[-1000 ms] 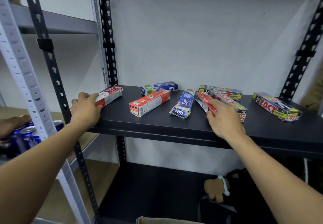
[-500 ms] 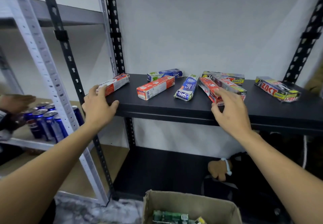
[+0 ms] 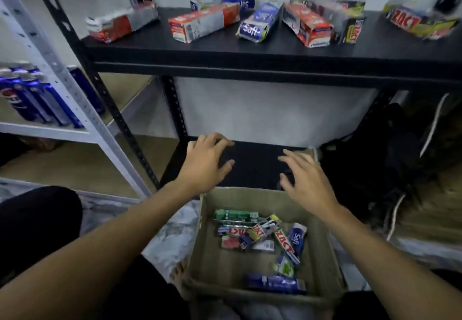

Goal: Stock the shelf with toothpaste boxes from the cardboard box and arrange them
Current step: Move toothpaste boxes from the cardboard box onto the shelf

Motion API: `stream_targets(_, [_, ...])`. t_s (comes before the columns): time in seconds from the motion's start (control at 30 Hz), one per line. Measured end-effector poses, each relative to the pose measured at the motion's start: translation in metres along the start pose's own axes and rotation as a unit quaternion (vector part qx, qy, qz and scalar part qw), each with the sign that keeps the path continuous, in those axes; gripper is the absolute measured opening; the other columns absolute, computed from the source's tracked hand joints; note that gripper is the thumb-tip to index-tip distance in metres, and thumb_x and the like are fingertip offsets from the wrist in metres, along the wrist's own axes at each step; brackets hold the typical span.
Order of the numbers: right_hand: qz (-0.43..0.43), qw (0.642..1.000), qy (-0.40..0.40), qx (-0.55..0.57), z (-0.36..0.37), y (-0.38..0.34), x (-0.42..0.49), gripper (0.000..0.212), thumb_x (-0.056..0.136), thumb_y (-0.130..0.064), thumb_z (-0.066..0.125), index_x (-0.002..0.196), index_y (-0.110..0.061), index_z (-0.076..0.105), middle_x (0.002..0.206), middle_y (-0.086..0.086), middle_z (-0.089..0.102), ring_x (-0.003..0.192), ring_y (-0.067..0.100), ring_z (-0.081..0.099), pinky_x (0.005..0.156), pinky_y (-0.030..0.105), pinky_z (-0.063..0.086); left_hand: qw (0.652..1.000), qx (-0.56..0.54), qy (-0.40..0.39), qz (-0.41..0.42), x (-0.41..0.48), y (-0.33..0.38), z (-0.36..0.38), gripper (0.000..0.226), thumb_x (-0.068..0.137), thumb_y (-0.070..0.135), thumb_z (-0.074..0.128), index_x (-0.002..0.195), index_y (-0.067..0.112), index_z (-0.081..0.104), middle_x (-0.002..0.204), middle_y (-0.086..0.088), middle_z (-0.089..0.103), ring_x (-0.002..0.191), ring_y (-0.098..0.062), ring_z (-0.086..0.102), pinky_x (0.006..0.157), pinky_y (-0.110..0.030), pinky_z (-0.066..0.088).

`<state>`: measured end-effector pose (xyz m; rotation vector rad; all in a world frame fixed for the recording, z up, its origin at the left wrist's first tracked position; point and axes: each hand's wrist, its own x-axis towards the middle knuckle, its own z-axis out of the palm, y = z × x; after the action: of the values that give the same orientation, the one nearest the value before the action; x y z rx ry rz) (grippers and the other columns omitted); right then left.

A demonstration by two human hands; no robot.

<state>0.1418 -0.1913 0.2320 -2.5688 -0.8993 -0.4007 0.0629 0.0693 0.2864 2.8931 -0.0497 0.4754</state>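
Observation:
Several toothpaste boxes lie flat on the black shelf (image 3: pixel 250 54): a red and white box (image 3: pixel 120 23) at the left, another red one (image 3: pixel 203 23), a blue Saft box (image 3: pixel 258 23) and a ZACT box (image 3: pixel 420 21) at the right. Below stands an open cardboard box (image 3: pixel 220 259) with several toothpaste boxes (image 3: pixel 265 234) loose inside. My left hand (image 3: pixel 203 163) hovers above the carton's far left corner, fingers spread, holding nothing. Over its far right rim my right hand (image 3: pixel 308 182) is spread too, empty.
A white rack at the left carries blue drink cans (image 3: pixel 37 99). The black upright post (image 3: pixel 107 99) stands between the two racks. Dark bags and a white cord (image 3: pixel 400 169) lie at the right. A black lower shelf (image 3: pixel 255 167) sits behind the carton.
Both hands left the boxes on the black shelf and dropped down to just above the cardboard box. My view tilted down, so the carton's contents now show.

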Motion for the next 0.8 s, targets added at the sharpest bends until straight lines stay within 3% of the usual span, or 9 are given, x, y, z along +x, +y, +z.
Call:
stream_targets(0.13, [0.054, 0.99, -0.13, -0.007, 0.05, 0.026, -0.046, 0.048, 0.086, -0.03, 0.061, 0.132, -0.017, 0.057, 0.137, 0.002, 0.057, 0.126, 0.026, 0.048, 0.099, 0.044, 0.047, 0.994, -0.023, -0.108, -0.014, -0.025, 0.005, 0.076, 0.044, 0.092, 0.045, 0.058, 0.133, 0.027, 0.055, 0.134, 0.004, 0.049, 0.12, -0.024, 0.046, 0.097, -0.042, 0.032])
stream_targets(0.27, [0.107, 0.97, -0.217, -0.002, 0.095, 0.047, -0.088, 0.037, 0.087, -0.03, 0.06, 0.123, -0.019, 0.059, 0.114, 0.002, 0.068, 0.106, 0.028, 0.055, 0.088, 0.039, 0.048, 0.978, -0.059, -0.193, -0.057, -0.056, 0.0, 0.155, 0.042, 0.089, 0.044, 0.062, 0.127, 0.026, 0.06, 0.131, 0.001, 0.055, 0.119, -0.026, 0.053, 0.098, -0.044, 0.04])
stream_targets(0.43, [0.212, 0.925, -0.316, 0.0, 0.146, 0.066, -0.129, 0.042, 0.089, -0.034, 0.063, 0.129, -0.022, 0.055, 0.109, 0.009, 0.07, 0.097, 0.03, 0.064, 0.071, 0.033, 0.049, 0.941, -0.084, -0.304, -0.124, -0.096, 0.001, 0.243, 0.044, 0.088, 0.042, 0.063, 0.13, 0.028, 0.058, 0.137, 0.001, 0.054, 0.123, -0.028, 0.054, 0.095, -0.039, 0.044])
stream_targets(0.63, [0.291, 0.874, -0.387, 0.036, 0.196, 0.087, -0.162, 0.057, 0.088, -0.032, 0.066, 0.141, -0.023, 0.047, 0.123, 0.013, 0.065, 0.104, 0.032, 0.064, 0.083, 0.037, 0.052, 0.903, -0.111, -0.368, -0.192, -0.117, 0.002, 0.32, 0.07, 0.088, 0.042, 0.064, 0.15, 0.022, 0.036, 0.148, -0.007, 0.042, 0.133, -0.032, 0.043, 0.103, -0.043, 0.043])
stream_targets(0.8, [0.299, 0.857, -0.416, 0.053, 0.225, 0.089, -0.174, 0.079, 0.093, -0.031, 0.064, 0.157, -0.025, 0.019, 0.142, 0.015, 0.047, 0.118, 0.034, 0.054, 0.09, 0.038, 0.05, 0.895, -0.171, -0.324, -0.254, -0.122, 0.009, 0.353, 0.066, 0.086, 0.028, 0.071, 0.144, 0.024, 0.04, 0.137, -0.01, 0.052, 0.119, -0.032, 0.053, 0.098, -0.043, 0.047])
